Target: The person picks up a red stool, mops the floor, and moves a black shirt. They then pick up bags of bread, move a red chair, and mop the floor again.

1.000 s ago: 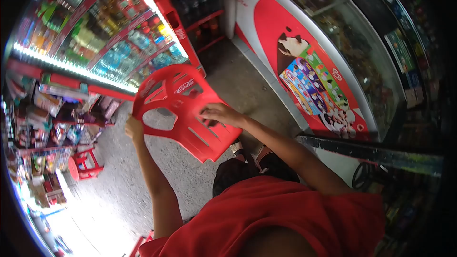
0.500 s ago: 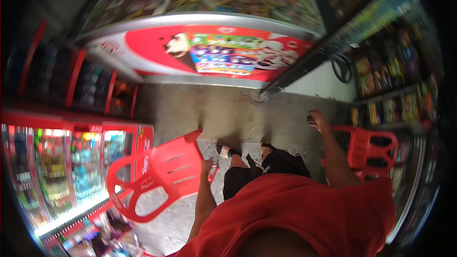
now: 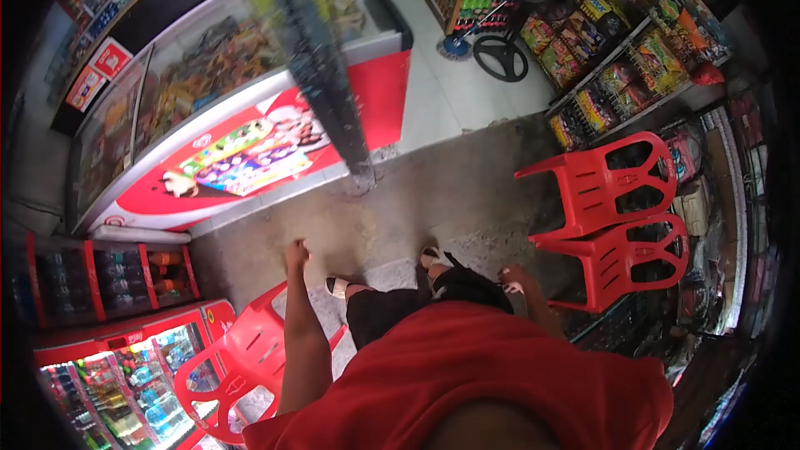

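Observation:
My left hand [image 3: 297,252] hangs over the floor with its fingers curled in, and nothing shows in it. Beside that forearm stands a red plastic chair [image 3: 260,340], partly hidden by the arm and apart from the hand. Low by my right hip, my right hand [image 3: 513,278] has loosely bent fingers that look apart, with no object visible in them. Nearest to it are two more red plastic chairs, an upper one [image 3: 583,192] and a lower one [image 3: 602,265], side by side. The right hand does not appear to touch either.
A metal post [image 3: 321,75] rises before a glass-topped freezer [image 3: 383,100]. Lit drinks coolers [image 3: 125,337] line the left. Snack racks [image 3: 617,87], a steering wheel [image 3: 500,58] and a blue mop head [image 3: 454,47] are at the upper right. Concrete floor [image 3: 400,208] lies ahead.
My left hand has come off the red chair and swung forward. My right hand has dropped toward my hip. The view has turned right, bringing both right-hand chairs fully into sight.

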Action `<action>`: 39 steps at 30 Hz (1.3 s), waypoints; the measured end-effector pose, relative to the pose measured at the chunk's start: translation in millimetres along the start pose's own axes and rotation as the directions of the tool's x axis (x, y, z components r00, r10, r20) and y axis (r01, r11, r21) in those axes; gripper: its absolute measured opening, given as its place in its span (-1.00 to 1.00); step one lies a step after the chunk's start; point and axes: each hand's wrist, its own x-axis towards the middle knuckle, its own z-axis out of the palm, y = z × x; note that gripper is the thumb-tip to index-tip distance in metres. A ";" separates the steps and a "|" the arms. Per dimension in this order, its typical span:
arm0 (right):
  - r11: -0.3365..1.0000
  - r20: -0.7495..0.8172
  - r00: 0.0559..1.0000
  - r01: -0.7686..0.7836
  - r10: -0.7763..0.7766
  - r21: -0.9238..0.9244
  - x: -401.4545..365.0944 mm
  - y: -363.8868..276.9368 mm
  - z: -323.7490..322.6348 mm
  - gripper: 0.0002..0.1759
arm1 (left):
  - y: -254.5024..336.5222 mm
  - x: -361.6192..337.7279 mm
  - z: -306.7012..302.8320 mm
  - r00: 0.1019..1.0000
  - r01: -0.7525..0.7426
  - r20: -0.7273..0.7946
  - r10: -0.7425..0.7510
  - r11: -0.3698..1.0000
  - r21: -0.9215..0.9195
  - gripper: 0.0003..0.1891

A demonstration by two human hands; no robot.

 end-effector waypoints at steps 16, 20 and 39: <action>0.806 -0.084 0.961 0.267 -0.263 0.528 198.1 -122.2 -192.6 -0.75 | 169.8 -28.7 204.4 0.740 0.292 0.491 -0.460 0.877 0.381 -0.59; 0.947 0.137 0.942 0.286 -0.306 0.145 205.6 -151.1 -247.0 -0.73 | 319.7 88.3 273.3 0.792 -0.086 0.570 -0.216 0.886 0.455 -0.45; 0.503 -0.819 0.442 0.834 -0.367 0.225 289.6 -449.1 -985.5 -0.69 | 622.0 425.0 450.7 0.863 -0.355 0.481 0.156 0.864 0.356 -0.60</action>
